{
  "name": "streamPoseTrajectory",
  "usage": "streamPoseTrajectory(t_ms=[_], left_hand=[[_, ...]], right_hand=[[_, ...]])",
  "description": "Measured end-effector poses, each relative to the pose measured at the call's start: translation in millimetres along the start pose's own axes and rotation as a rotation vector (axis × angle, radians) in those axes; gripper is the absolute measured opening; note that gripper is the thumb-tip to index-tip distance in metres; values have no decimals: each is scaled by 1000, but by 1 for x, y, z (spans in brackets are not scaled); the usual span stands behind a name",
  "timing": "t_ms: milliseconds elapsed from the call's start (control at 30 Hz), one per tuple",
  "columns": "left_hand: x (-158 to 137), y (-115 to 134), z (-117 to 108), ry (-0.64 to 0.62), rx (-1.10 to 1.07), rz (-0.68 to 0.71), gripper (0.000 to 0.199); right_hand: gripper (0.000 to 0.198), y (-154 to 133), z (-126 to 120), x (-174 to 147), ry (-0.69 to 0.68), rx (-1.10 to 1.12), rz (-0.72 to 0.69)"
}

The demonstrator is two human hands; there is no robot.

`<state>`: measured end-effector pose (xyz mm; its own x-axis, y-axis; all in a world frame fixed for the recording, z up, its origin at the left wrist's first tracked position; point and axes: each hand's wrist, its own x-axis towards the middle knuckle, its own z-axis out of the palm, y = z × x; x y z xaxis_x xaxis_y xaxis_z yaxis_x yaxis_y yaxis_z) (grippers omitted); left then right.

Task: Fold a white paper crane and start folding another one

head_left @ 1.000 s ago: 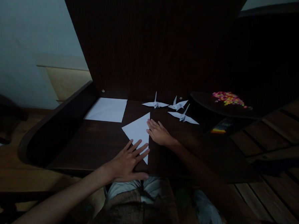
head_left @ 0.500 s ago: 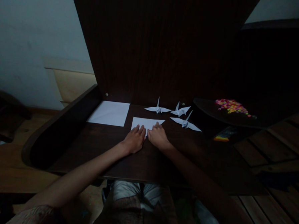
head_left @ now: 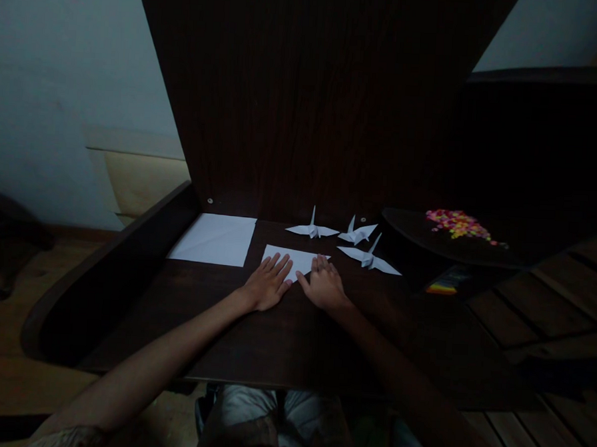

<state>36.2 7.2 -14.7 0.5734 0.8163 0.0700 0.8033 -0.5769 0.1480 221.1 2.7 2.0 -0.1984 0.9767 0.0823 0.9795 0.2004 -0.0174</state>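
Pressing the folded paper (head_left: 300, 262): by our judgement the step in hand is smoothing a fold flat; the white piece lies on the worktop (head_left: 272, 342) at twelve o'clock from us, partly under both our hands.
Next move: as we read it, this calls for well-matched edges and firm, even pressure along the crease (our own hands hide part of it, so we cannot trace where it runs).
Left hand (head_left: 268, 285): we reach in from about eight o'clock, palm down, fingers slightly spread over the nine o'clock side, pinching nothing.
Right hand (head_left: 325, 286): we come in from about four o'clock, palm down, fingers close together on the three o'clock end, thumb held apart and pointing toward eleven.
White sheet (head_left: 215, 240): flat, at ten o'clock from the folded paper, not touching it.
Paper birds (head_left: 368, 260): three, between one and three o'clock.
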Motion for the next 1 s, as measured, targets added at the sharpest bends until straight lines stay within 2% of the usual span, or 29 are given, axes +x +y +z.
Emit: streamPoseTrajectory(t_ms=[233, 467, 867, 1000], left_hand=[[2, -3, -3, -24, 1, 18, 60], [-3, -1, -5, -6, 8, 7, 60], [-10, -1, -3, 49, 24, 17, 57], [-15, -2, -5, 61, 37, 23, 56]], right_hand=[[84, 10, 1, 7, -19, 19, 45], [84, 16, 3, 12, -10, -11, 86], [70, 9, 5, 0, 195, -101, 212], [64, 12, 14, -5, 326, -125, 168]])
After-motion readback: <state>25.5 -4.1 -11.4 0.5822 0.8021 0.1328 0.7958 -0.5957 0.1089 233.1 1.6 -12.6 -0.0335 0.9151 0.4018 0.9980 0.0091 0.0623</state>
